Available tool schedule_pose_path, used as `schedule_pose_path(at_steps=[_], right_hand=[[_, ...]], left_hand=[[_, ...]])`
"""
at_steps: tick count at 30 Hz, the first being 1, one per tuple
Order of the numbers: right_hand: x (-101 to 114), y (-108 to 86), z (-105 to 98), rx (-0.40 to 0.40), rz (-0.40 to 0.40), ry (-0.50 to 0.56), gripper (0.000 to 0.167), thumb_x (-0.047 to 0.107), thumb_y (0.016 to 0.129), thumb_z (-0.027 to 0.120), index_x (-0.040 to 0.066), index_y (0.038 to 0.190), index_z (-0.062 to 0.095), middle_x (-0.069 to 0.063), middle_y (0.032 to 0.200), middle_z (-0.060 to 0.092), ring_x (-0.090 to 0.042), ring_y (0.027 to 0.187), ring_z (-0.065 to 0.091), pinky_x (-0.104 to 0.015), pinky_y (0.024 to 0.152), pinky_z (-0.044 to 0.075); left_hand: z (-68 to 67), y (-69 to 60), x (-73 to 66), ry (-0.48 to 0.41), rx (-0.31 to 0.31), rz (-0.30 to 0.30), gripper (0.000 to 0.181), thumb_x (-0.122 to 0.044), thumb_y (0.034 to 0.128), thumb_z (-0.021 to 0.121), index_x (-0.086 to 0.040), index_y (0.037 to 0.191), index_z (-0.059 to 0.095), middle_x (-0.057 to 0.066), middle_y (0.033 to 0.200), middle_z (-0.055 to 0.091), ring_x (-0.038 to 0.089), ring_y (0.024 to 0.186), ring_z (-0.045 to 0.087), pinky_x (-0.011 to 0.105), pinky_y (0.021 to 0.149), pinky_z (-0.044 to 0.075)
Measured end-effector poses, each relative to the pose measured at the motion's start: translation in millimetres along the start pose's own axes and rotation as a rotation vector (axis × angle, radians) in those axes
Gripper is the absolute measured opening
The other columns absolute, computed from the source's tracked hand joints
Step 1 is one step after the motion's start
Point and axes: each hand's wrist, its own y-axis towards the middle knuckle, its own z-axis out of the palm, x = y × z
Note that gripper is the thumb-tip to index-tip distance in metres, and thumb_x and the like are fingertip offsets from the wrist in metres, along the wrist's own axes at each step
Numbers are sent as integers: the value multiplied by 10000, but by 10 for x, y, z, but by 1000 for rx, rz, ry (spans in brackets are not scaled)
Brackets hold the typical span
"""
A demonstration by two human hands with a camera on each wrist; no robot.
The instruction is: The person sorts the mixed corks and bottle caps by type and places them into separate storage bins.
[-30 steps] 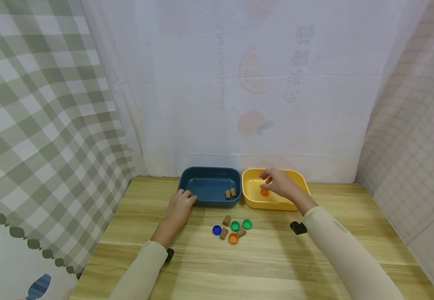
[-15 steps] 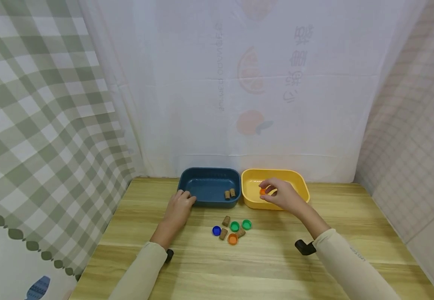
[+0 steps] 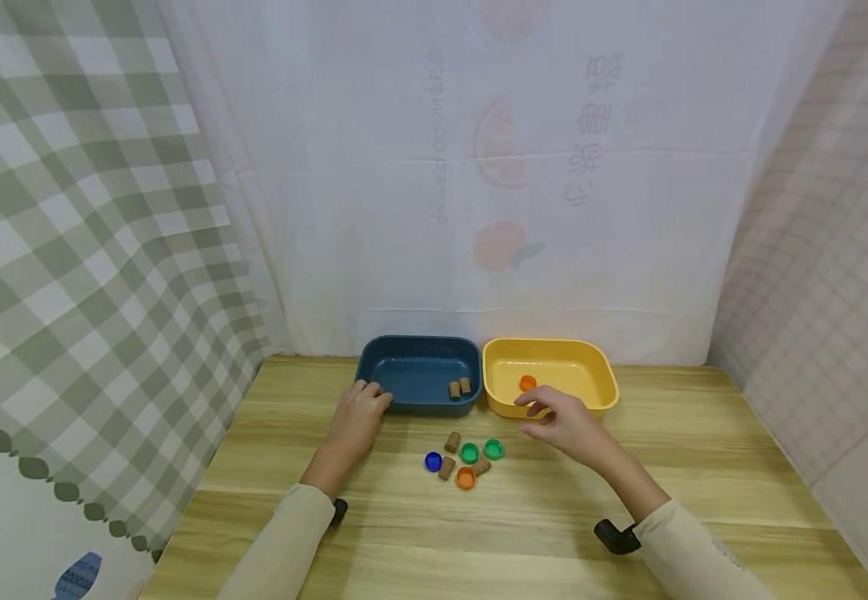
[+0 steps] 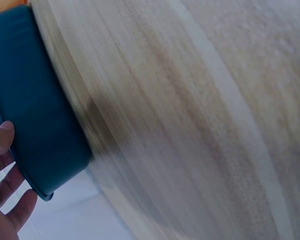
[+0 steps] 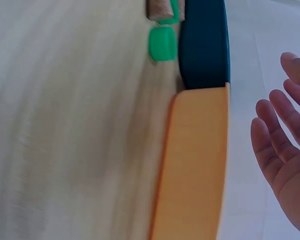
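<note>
My left fingers (image 4: 24, 205) grip the rim of the blue tray (image 3: 419, 409). Caps (image 3: 469, 452) and corks (image 3: 446, 468) lie on the tabletop (image 3: 441, 533); one orange cap (image 3: 527, 383) sits inside the yellow tray (image 3: 572, 379). My right fingers (image 5: 262, 132), holding nothing, hover at its front rim.

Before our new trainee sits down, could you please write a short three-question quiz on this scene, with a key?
1. How many corks lie in the dark blue tray?
2. True or false: the left hand is touching the dark blue tray.
3. What lies inside the yellow tray?
A) a blue cap
B) a green cap
C) an orange cap

Key: 1. Two; 2. True; 3. C
</note>
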Motion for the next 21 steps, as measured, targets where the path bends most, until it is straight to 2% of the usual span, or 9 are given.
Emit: schedule_pose_path(at_steps=[2, 7, 11, 17, 21], right_hand=[[4, -47, 40, 17, 20, 8, 360, 91, 875, 823, 131, 1215, 710, -63, 1157, 716, -267, 976, 693, -351, 789, 609], [-21, -117, 150, 84, 33, 14, 418, 62, 895, 790, 70, 1297, 675, -126, 1224, 707, -305, 998, 693, -288, 777, 593], [-63, -136, 263, 129, 24, 12, 455, 60, 889, 798, 21, 1319, 655, -182, 1252, 693, -312, 984, 687, -291, 763, 594], [-110, -117, 435, 154, 51, -47, 474, 129, 881, 822, 54, 1322, 663, -105, 1185, 710, -204, 945, 660, -289, 783, 568], [-126, -75, 517, 185, 56, -44, 474, 118, 881, 816, 56, 1325, 663, -68, 1111, 701, -170, 914, 624, -296, 776, 549]], left_hand=[[9, 3, 6, 0, -2, 3, 198, -3, 917, 727, -155, 1015, 806, 31, 911, 667, 217, 792, 541, 337, 696, 512], [17, -2, 14, -10, -10, 3, 197, 1, 907, 739, -152, 1011, 806, 32, 904, 669, 216, 785, 539, 335, 689, 504], [11, -12, 8, -13, -12, 6, 194, 3, 903, 742, -149, 1004, 808, 34, 901, 670, 214, 778, 537, 330, 679, 497], [19, 3, 10, -13, -23, 6, 196, 13, 907, 728, -140, 997, 811, 47, 904, 681, 227, 779, 550, 340, 674, 505], [15, 12, 13, -10, -17, -1, 197, 11, 911, 725, -140, 1001, 813, 49, 911, 684, 229, 788, 557, 341, 675, 509]])
